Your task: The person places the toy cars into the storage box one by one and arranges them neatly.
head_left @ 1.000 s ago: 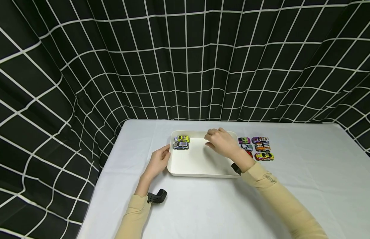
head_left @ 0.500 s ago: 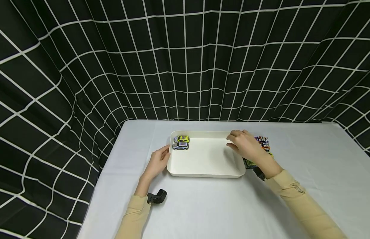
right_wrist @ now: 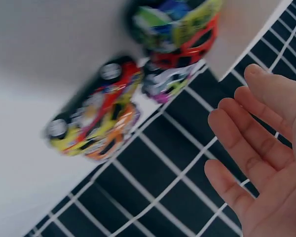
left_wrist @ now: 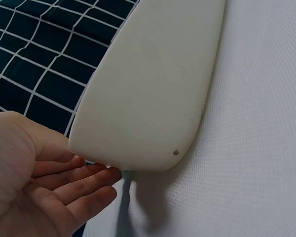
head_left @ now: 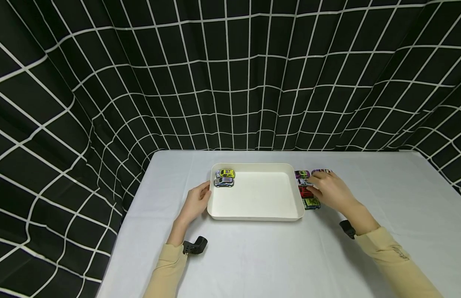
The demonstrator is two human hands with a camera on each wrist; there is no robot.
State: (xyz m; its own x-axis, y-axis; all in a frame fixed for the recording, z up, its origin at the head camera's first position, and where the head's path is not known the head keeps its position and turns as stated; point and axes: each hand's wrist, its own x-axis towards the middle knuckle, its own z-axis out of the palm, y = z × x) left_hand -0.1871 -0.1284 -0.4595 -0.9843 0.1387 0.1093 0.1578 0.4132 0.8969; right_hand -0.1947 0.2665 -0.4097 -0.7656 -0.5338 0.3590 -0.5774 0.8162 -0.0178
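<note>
Your R hand (head_left: 332, 190) is at the toy cars R of the tray, grip released: R wrist view shows the fingers loosely bent, spread & apart from the cars. Your L hand (head_left: 196, 200) touches the outside of the white tray (head_left: 260, 196) at its L end, fingers relaxed, not clenched. Tray sits flat, long axis L-R across your table (head_left: 260, 256).

In the tray's far L corner: yellow car (head_left: 225, 173), w/ silver-blue car (head_left: 224, 182) just beside it on your side. Both have long axes L-R, parallel to the tray's long side; can't tell which end is the nose.

Just outside the tray's R wall, a col. of 4, far to near: purple-green car (head_left: 302, 174), white-silver car (head_left: 302, 182), red car (head_left: 306, 191), green car (head_left: 311, 203). Long axes approx. L-R too, tails vs. noses unclear. Your R fingertips partly cover the middle of that col. Farther R, purple car (head_left: 321, 170) shows past your knuckles.

R wrist view, blurred: red-yellow car (right_wrist: 96, 108) on the table, long axis diagonal, lower L to upper R; orange car (right_wrist: 116, 132) right alongside, approx. parallel.

Black grid curtain (head_left: 230, 82) hangs behind the table; you've tan sleeves (head_left: 397, 260) on.
</note>
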